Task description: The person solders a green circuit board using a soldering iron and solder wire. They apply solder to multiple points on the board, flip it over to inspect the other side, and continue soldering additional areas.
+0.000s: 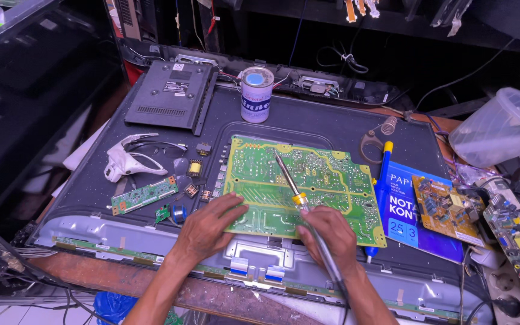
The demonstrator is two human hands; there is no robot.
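On the cluttered dark repair surface (332, 123), the right hand (327, 236) grips a yellow-collared soldering iron (290, 180) angled up-left over the green circuit board (299, 180), while the open left hand (207, 227) presses its near-left edge.

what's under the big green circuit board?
The green circuit board lies on the dark back panel of a flat screen; its near edge overhangs a grey metal bracket. The left hand presses on the board. What lies beneath the board's middle is covered.
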